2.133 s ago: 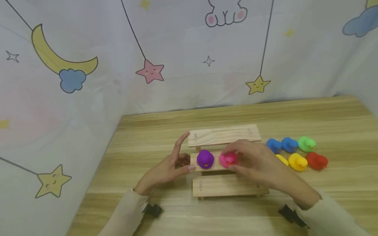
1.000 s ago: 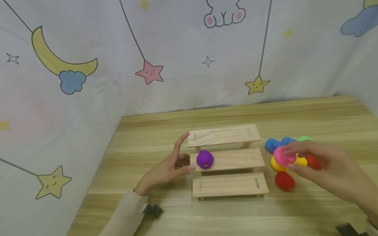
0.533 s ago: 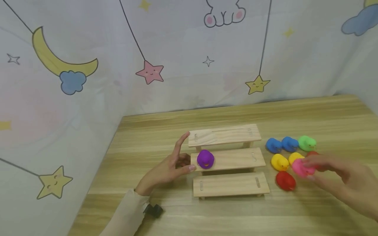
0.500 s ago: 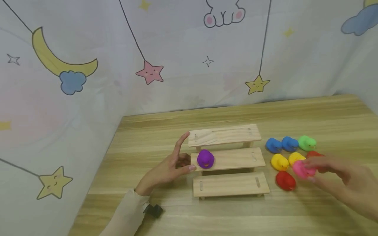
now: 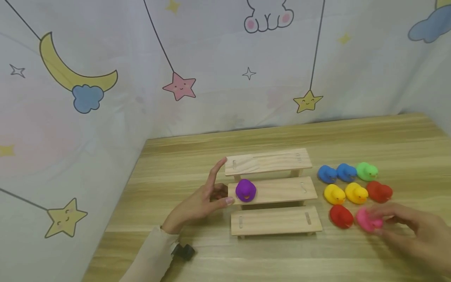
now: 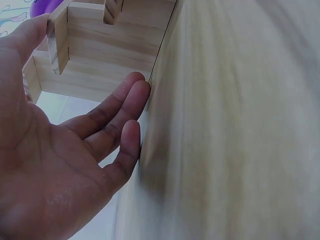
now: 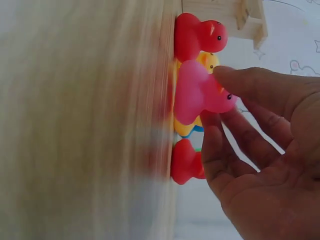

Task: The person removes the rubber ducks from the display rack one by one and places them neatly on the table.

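In the head view, my right hand (image 5: 417,233) pinches a pink rubber duck (image 5: 365,220) between thumb and fingers, down at the tabletop. The right wrist view shows the thumb at the head of the pink duck (image 7: 191,95). My left hand (image 5: 199,203) rests at the left end of a three-step wooden stand (image 5: 278,190), index fingertip at the top step and thumb at the middle one. Its other fingers lie loosely bent beside the stand in the left wrist view. A purple rubber duck (image 5: 245,190) sits on the middle step's left end.
Right of the stand, several rubber ducks stand in rows: blue ones (image 5: 327,174), a green one (image 5: 367,171), yellow ones (image 5: 334,194) and red ones (image 5: 341,216). A printed cloth (image 5: 218,51) hangs behind the wood-grain table (image 5: 176,156).
My right hand has lifted the pink duck off the middle step, carried it right over the yellow ducks, and lowered it beside the front red duck. The left hand has stayed put.
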Demonstrator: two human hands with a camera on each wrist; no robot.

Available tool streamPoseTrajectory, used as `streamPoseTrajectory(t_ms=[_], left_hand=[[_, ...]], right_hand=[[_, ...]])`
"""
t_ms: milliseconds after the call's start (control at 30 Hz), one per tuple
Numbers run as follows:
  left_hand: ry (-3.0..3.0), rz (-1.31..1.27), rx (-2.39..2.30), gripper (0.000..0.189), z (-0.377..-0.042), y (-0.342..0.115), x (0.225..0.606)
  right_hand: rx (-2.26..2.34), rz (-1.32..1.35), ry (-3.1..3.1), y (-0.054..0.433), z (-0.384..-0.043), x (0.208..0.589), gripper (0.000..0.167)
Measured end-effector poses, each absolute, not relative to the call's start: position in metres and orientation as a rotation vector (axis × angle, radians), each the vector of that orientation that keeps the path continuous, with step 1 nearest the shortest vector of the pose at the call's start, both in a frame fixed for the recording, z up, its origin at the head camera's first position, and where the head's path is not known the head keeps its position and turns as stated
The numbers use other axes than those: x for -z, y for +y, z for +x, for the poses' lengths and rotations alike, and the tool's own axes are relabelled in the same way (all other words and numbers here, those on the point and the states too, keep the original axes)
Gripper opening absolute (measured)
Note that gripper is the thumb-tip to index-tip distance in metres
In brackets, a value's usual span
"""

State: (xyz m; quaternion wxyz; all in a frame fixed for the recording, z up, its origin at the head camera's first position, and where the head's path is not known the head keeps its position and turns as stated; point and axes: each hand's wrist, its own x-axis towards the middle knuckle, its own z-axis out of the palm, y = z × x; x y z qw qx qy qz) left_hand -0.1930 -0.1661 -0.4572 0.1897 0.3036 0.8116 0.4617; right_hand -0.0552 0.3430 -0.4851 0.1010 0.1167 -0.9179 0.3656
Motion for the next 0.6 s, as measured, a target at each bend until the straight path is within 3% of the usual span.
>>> streamPoseTrajectory(t_ms=[600], left_hand=[[2.266, 0.802, -1.312, 0.107, -0.1924, -0.166, 0.4564]], right_hand=[[-1.175, 0.401, -2.686, 0.3425, -0.0645, 0.4873, 0.054]])
